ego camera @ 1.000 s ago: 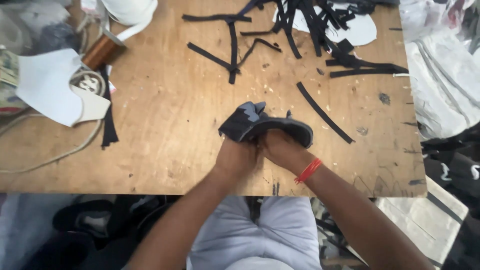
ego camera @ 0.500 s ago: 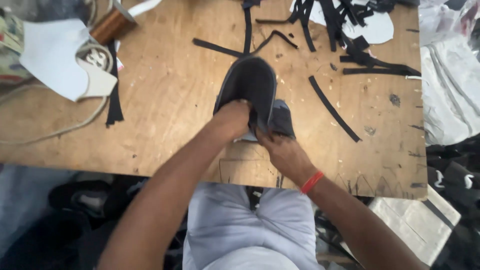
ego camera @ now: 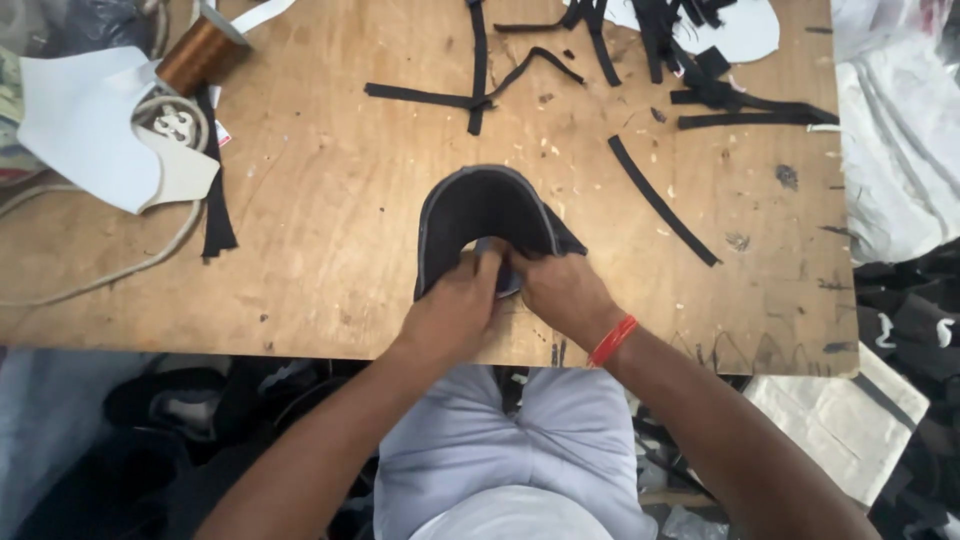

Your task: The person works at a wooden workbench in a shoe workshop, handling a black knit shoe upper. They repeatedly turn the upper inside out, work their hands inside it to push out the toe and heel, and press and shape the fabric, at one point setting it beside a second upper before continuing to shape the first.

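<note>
We pinch the dark curved shoe piece [ego camera: 482, 215] with both hands [ego camera: 455, 305] [ego camera: 562, 292], fingers closed; black strips [ego camera: 660, 200] beyond lie unused.

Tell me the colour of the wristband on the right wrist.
Red wristband, clearest in the head view.

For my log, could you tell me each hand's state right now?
Left hand: closed on the dark shoe upper.
Right hand: closed on the same piece.
</note>
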